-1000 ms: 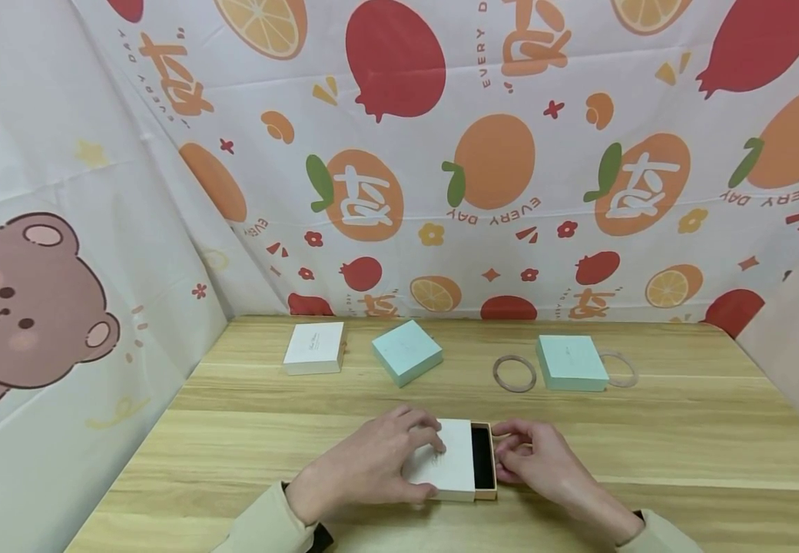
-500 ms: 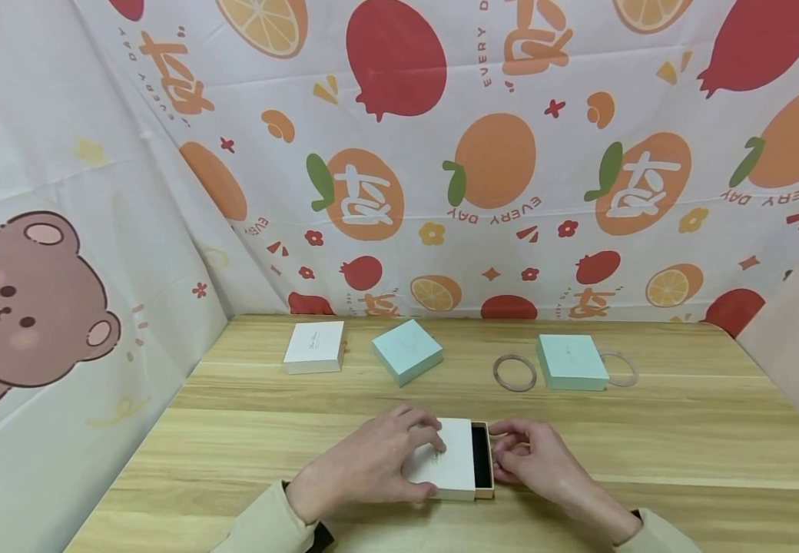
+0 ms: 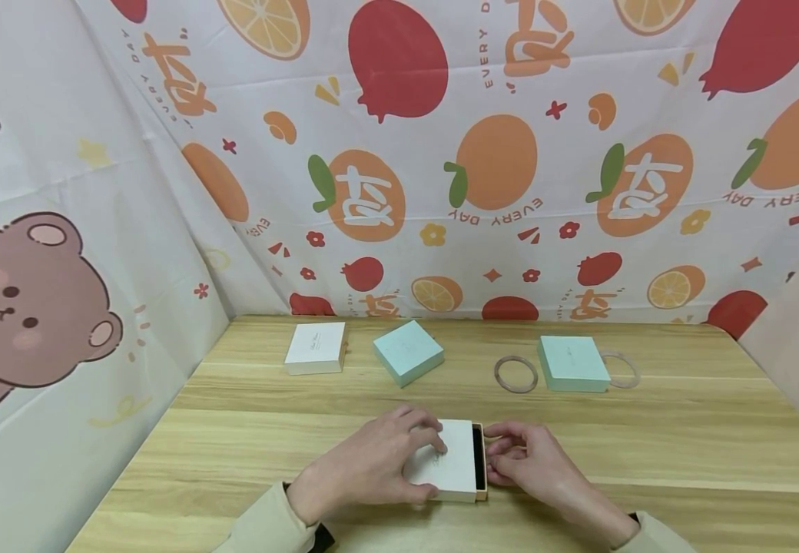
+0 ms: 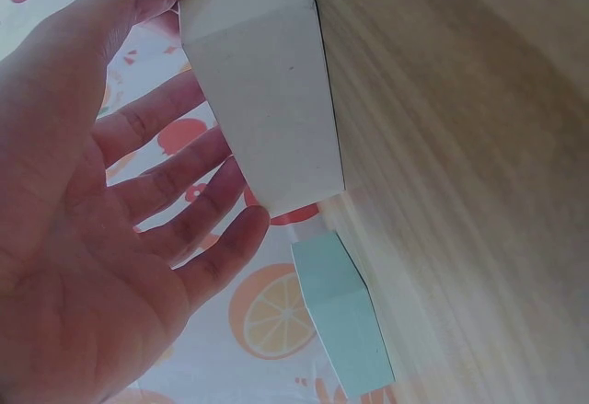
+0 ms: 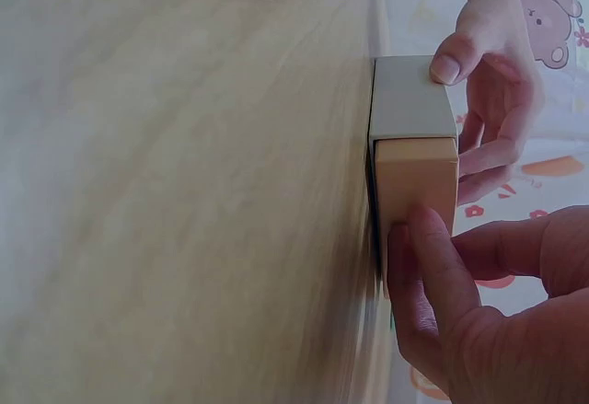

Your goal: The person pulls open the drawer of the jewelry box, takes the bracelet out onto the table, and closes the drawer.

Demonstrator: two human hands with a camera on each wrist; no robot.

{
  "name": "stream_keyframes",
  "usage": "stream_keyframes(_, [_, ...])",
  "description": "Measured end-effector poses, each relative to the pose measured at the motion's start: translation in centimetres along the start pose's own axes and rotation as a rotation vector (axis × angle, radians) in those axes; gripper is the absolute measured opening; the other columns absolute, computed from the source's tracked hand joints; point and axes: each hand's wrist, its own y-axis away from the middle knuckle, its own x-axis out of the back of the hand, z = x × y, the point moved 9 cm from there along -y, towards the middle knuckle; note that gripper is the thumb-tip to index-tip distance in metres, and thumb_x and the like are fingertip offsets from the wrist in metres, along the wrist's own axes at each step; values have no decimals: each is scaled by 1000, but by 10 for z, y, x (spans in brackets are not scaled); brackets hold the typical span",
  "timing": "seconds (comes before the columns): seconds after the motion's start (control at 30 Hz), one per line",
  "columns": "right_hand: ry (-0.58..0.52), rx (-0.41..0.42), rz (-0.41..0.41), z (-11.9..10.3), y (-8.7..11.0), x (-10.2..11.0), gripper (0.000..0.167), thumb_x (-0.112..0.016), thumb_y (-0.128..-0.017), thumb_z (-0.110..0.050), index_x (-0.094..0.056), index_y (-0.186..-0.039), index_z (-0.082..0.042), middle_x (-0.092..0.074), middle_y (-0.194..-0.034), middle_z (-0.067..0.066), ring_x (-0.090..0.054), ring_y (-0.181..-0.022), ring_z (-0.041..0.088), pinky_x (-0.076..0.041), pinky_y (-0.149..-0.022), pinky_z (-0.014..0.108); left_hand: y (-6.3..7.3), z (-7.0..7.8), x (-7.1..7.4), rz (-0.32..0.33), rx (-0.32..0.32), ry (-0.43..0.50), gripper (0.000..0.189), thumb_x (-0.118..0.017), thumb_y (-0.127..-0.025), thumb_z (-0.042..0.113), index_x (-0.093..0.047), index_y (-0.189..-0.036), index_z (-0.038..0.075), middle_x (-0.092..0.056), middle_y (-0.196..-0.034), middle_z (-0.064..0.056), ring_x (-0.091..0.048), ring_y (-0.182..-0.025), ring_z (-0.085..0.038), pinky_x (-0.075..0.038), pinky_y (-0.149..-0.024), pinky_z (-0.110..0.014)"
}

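Note:
A white drawer-style gift box lies on the table with its tan-edged inner drawer slid slightly out to the right, a narrow strip of black lining showing. My left hand holds the white sleeve, thumb at the near edge and fingers across its top toward the far side. In the left wrist view, the thumb and fingertips meet the edges of the sleeve. My right hand is at the drawer's end, and in the right wrist view its fingertips press against the tan drawer front.
Along the back of the wooden table sit another white box, a mint-green box and a second mint-green box. A ring-shaped bangle lies between the green boxes; a paler bangle lies beside the right one.
The drawer has slid left into the white sleeve, so less black lining shows. My right hand has moved left with it, while my left hand has stayed on the sleeve.

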Motion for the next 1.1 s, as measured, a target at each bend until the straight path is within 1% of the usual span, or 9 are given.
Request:
stream_keyframes(0.23, [-26,-10,-12,0,1,-1,43,-62,-89,8,-56,-131,12,-67,-104,16,-72,-85,18,-63,-76,30,0,1,1,6,-4,-3,41,-80,-82,47,-70,-115,25,-62,-132,5,-57,-122,-14,-52,-102,-31])
stream_keyframes(0.63, [-58,-7,-55,0,2,-9,43,-61,-89,7,-56,-131,13,-68,-112,18,-72,-94,18,-62,-80,31,0,1,1,7,-1,1,41,-80,-82,46,-70,-115,24,-63,-131,4,-57,-122,-15,-52,-101,-30])
stream_keyframes(0.87, [-51,5,-76,1,1,-10,39,-61,-94,5,-55,-132,16,-71,-115,19,-73,-97,20,-63,-80,32,0,0,1,-1,5,8,41,-80,-82,47,-70,-116,25,-62,-131,5,-56,-121,-14,-52,-100,-30])
stream_keyframes(1.1, [-44,17,-91,-1,1,-12,40,-59,-95,5,-55,-132,18,-71,-117,23,-73,-99,21,-63,-80,32,0,0,1,-5,9,10,41,-80,-83,47,-70,-116,25,-62,-132,5,-56,-121,-14,-52,-100,-30])
